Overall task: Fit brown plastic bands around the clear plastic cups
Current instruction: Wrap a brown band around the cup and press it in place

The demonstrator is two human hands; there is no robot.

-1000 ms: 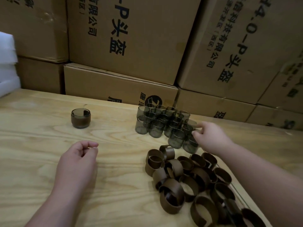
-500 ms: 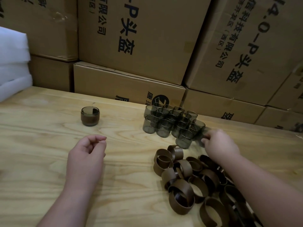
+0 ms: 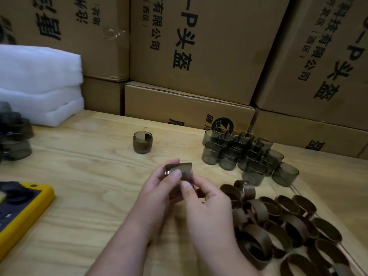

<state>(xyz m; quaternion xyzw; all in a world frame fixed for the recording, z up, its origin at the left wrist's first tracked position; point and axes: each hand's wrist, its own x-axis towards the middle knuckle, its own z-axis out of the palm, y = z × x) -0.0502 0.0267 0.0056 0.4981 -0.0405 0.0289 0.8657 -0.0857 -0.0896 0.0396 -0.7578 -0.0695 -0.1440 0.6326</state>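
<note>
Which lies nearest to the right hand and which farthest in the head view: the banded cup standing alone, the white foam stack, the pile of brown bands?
1. Pile of brown bands, just right of the right hand.
2. Banded cup, standing alone beyond the hands, to the left.
3. White foam stack, far left by the boxes.

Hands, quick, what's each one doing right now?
Left hand: holding the small clear smoky plastic cup.
Right hand: fingers curled against the same cup; a pinch cannot be told.

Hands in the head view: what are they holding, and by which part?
Both the left hand and right hand hold one clear cup on its side, fingers pinching its wall near the rim.
</note>
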